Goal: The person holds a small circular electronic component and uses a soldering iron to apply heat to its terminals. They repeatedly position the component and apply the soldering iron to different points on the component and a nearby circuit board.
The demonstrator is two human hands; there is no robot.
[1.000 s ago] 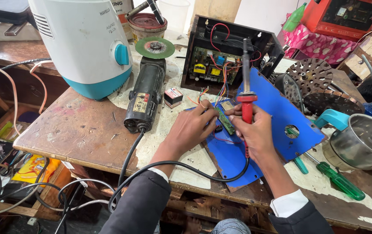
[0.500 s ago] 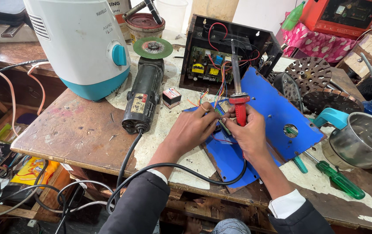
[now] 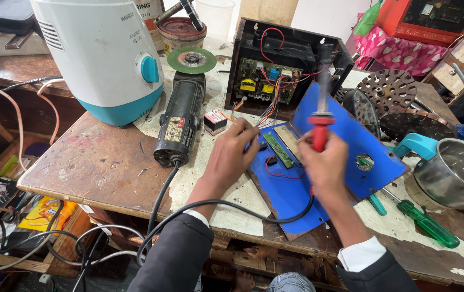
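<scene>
My right hand (image 3: 326, 165) grips a red-handled soldering iron (image 3: 321, 116) held upright, tip pointing up over the blue panel (image 3: 345, 148). My left hand (image 3: 234, 154) rests its fingertips at the left edge of that panel, beside a small green circuit board (image 3: 279, 150) with red wires. Coloured wires run from the board up to an open black appliance case (image 3: 286, 70) showing its green board. The iron's black cord (image 3: 226, 208) loops under my wrists.
A black angle grinder (image 3: 180, 116) with a green disc lies left of my hands, by a white and teal mixer base (image 3: 107, 59). To the right are a steel bowl (image 3: 456, 173), green screwdrivers (image 3: 424, 221), a perforated metal disc (image 3: 388, 89). The table edge (image 3: 134, 208) runs below.
The soldering iron has swung from pointing down at the board to upright in my right hand. My left hand stays at the board's left edge.
</scene>
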